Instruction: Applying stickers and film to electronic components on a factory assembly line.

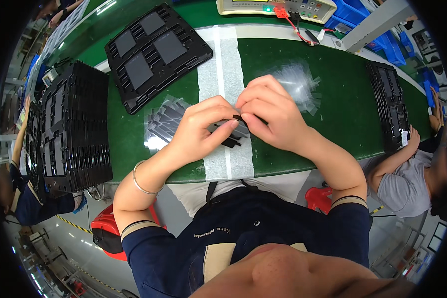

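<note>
Over the pale strip (pixel 215 164) running across the green bench, my two hands meet with their fingertips almost touching. My left hand (pixel 203 124) is closed, thumb and forefinger pinching a small black strip (pixel 239 117). My right hand (pixel 275 111) is closed on that strip's other side, thumb against fingers. Just below the fingertips shows a dark grey flat piece (pixel 231 136) with black edges; whether it is held or lies on the bench I cannot tell. Beside my left hand spreads a pile of clear films with dark strips (pixel 166 121). Beyond my right hand lie loose clear films (pixel 298 84).
A black plastic tray (pixel 196 54) holding several grey flat panels lies at the back left. Tall stacked black trays (pixel 92 129) stand at the left, and another tray stack (pixel 387 104) at the right, near a co-worker's hand (pixel 413 139). A beige meter (pixel 278 7) with red leads sits behind.
</note>
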A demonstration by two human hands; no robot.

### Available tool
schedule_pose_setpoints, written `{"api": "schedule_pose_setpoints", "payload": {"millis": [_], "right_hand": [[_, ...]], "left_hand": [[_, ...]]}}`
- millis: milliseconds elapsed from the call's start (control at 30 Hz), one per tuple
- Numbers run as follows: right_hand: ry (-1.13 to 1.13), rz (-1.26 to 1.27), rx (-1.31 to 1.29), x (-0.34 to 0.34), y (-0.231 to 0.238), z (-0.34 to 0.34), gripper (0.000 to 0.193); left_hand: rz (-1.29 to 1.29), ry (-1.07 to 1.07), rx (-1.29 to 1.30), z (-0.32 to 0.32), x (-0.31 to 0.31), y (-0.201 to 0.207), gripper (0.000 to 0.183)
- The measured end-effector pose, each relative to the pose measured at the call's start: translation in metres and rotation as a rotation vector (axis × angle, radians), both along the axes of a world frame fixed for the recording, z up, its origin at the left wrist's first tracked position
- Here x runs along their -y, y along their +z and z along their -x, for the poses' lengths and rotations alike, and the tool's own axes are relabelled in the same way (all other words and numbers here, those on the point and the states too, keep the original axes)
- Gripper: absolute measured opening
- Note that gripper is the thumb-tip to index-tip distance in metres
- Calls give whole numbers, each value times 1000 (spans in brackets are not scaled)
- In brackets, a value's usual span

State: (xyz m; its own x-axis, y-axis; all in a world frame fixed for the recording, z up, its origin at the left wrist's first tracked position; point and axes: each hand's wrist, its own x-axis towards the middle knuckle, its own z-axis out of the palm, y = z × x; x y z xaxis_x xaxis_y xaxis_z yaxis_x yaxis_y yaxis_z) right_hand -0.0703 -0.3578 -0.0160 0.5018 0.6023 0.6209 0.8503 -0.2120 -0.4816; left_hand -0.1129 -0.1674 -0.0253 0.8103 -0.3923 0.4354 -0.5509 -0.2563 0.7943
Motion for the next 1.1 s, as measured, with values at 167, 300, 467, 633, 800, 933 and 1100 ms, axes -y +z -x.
{"api": "schedule_pose_setpoints", "payload": {"millis": [167, 300, 467, 633, 800, 933, 1100], "right_hand": [[-87, -55, -533, 25, 5, -35, 7], [-228, 166, -661, 52, -3, -71, 11], [-452, 388, -154, 57, -17, -74, 17], [-340, 100, 25, 34, -22, -68, 20], [-210, 70, 41, 29, -24, -53, 17], [-131, 75, 3, 20, -28, -49, 17], [-62, 137, -58, 15, -21, -41, 16]], "left_hand": [[132, -159, -432, -4, -21, 11, 9], [131, -62, -587, -9, -27, 11, 22], [-501, 150, 232, -22, -14, -5, 51], [-295, -51, 507, -9, 1, 36, 18], [307, -1018, -114, 9, 20, 88, 19], [318, -1119, -172, 3, 28, 77, 17], [344, -1023, -179, 1, 21, 71, 15]]}}
